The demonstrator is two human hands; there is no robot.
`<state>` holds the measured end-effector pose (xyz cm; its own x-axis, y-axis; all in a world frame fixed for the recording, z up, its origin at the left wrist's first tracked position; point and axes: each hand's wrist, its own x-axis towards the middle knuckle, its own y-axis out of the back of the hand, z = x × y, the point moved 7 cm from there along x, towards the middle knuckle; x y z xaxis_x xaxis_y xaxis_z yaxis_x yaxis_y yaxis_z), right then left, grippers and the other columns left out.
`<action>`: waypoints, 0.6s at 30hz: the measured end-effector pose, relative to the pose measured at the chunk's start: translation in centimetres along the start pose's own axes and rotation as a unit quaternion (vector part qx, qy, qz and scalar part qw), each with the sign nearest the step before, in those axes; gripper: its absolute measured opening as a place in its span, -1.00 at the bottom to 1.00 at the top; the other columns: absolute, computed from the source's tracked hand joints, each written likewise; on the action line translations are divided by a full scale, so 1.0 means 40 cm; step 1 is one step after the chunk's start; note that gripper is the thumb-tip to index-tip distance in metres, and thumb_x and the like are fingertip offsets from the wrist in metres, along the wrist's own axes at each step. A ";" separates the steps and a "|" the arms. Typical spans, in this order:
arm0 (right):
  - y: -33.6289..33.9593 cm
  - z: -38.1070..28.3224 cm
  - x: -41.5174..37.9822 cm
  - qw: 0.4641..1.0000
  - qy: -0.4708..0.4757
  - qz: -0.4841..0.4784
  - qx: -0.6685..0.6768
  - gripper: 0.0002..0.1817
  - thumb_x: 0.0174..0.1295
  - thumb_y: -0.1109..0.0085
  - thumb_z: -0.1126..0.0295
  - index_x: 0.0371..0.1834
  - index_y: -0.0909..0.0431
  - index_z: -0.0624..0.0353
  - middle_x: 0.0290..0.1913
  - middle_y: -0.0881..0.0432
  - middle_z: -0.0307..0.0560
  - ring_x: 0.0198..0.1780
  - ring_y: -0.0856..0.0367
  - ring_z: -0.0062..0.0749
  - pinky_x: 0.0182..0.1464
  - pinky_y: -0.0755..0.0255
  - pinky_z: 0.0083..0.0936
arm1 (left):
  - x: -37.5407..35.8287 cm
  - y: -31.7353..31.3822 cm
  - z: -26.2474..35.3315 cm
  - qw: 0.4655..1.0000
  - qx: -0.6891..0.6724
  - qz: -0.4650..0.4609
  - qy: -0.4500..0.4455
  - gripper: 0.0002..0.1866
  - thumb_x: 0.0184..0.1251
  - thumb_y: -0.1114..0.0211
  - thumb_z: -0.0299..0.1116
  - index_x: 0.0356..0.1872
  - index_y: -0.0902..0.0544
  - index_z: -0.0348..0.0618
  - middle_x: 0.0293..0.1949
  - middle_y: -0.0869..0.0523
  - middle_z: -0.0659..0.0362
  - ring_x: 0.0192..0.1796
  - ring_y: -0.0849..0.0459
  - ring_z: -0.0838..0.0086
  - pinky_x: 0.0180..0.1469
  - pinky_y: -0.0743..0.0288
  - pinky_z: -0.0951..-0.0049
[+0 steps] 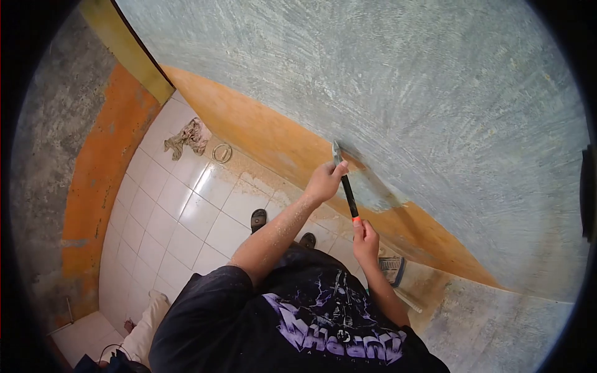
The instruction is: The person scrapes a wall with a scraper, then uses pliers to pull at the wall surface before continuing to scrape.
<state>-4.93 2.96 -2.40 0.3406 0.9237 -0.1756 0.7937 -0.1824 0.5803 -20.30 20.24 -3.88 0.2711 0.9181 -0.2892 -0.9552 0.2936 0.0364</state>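
My left hand [324, 181] is closed near the head end of a black-handled scraper [349, 198], its thumb up by the grey metal head. The head's tip touches or nearly touches the wall [398, 81], close to where the grey surface meets the orange paint band [267, 137]. Lower down, my right hand [365, 239] grips the handle's end beside an orange-red band. The tool slants, head up and away from me. Pale dust speckles my left forearm. Part of the head is hidden by my left fingers.
On the tiled floor [186, 242] lie a crumpled rag [189, 138] and a coiled hose or cable [222, 153]. Pale debris lines the wall's foot. A dark-rimmed tray [392, 270] sits behind my right forearm. Another person's trouser leg [146, 323] shows at lower left.
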 end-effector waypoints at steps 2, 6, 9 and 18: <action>-0.032 -0.014 -0.001 1.000 -0.006 0.001 0.008 -0.58 0.50 -0.07 0.08 -0.38 -0.48 0.21 -0.61 -0.30 -0.33 -0.53 -0.25 -0.62 -0.47 -0.17 -0.51 | -0.001 0.027 0.016 1.000 0.001 -0.022 0.021 -0.46 0.55 -0.10 0.05 -0.10 -0.69 -0.36 -0.23 -0.73 0.13 -0.15 -0.63 0.48 0.00 -0.49 0.42; -0.058 0.001 -0.021 0.998 -0.032 0.012 0.044 -0.57 0.49 -0.07 0.06 -0.39 -0.49 0.21 -0.61 -0.31 -0.33 -0.55 -0.24 -0.62 -0.48 -0.17 -0.51 | 0.008 0.030 0.005 0.999 -0.010 -0.039 -0.001 -0.47 0.56 -0.10 0.04 -0.10 -0.68 -0.36 -0.21 -0.73 0.15 -0.15 -0.62 0.49 0.01 -0.48 0.42; -0.066 -0.005 -0.018 0.998 -0.041 0.017 0.047 -0.56 0.48 -0.08 0.05 -0.38 -0.50 0.22 -0.62 -0.32 -0.33 -0.56 -0.24 -0.62 -0.48 -0.17 -0.51 | 0.018 0.042 0.014 0.999 -0.007 -0.053 0.007 -0.47 0.56 -0.11 0.04 -0.12 -0.69 -0.36 -0.22 -0.72 0.15 -0.17 -0.61 0.50 0.00 -0.47 0.43; -0.187 -0.187 0.080 1.000 0.015 -0.005 0.005 -0.55 0.45 -0.12 0.03 -0.32 -0.55 0.27 -0.63 -0.32 -0.24 -0.55 -0.26 -0.57 -0.47 -0.18 -0.47 | 0.071 0.279 0.044 0.999 -0.030 0.038 -0.017 -0.50 0.55 -0.13 0.04 -0.18 -0.68 -0.30 -0.30 -0.68 0.18 -0.22 -0.59 0.52 -0.05 -0.48 0.44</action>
<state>-13.54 9.78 -1.34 0.3182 0.9349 -0.1568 0.8015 -0.1770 0.5711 -29.98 26.58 -2.63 0.2012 0.9460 -0.2543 -0.9782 0.2079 -0.0004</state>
